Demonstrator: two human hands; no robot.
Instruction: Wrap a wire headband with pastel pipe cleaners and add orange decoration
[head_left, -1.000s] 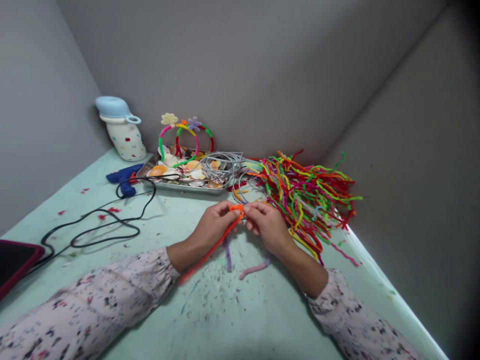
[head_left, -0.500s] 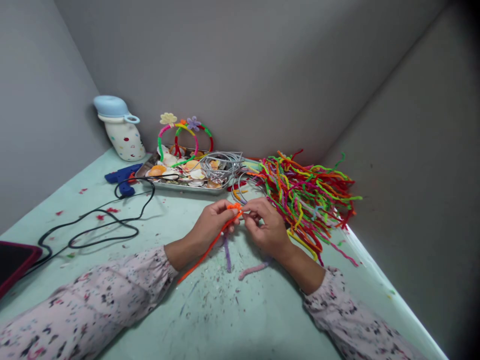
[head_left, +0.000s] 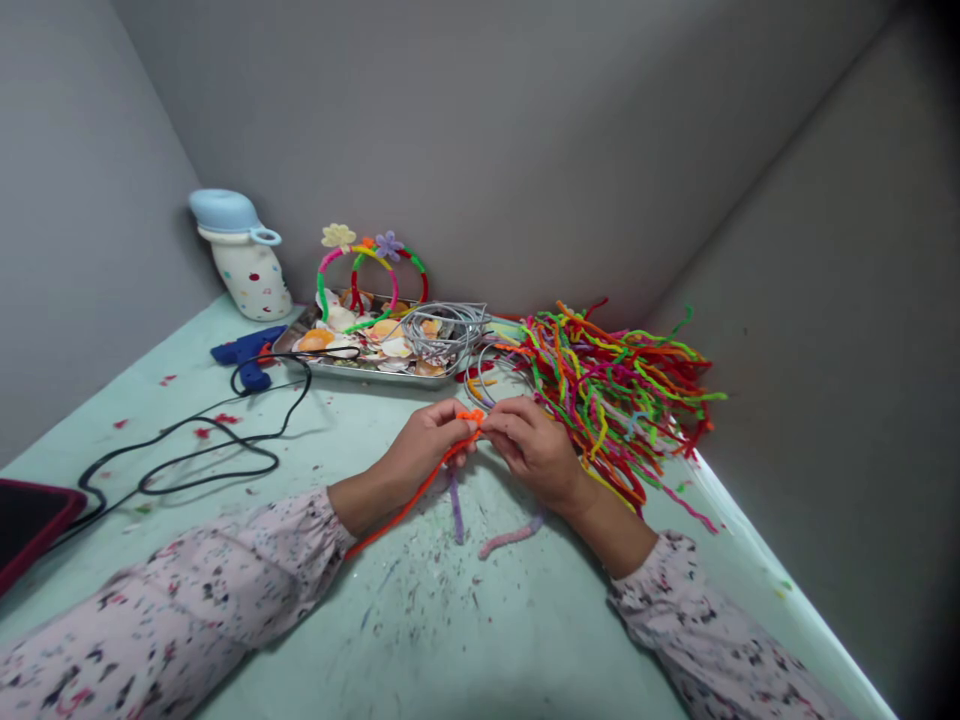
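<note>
We hold an orange pipe cleaner (head_left: 420,490) between both hands over the pale green table (head_left: 465,640). Our left hand (head_left: 424,450) is closed around the stem near its top, fingers curled in, and our right hand (head_left: 536,450) pinches the same end from the other side, thumb and fingertips pressed together. Between the two hands sits a small orange curl (head_left: 471,415), so the shaping at the tip looks started but far from finished. Most of the stem is still straight, running down past our left wrist toward the sleeve. A purple piece (head_left: 455,510) and a pink piece (head_left: 510,538) lie loose on the table just below our hands, untouched. To the right lies a big heap of coloured pipe cleaners (head_left: 622,390). Behind, a metal tray (head_left: 375,372) holds shells and a coil of grey wire (head_left: 444,332), with decorated hoops (head_left: 371,268) standing in it, and a blue glue gun (head_left: 244,352) lies beside it.
</note>
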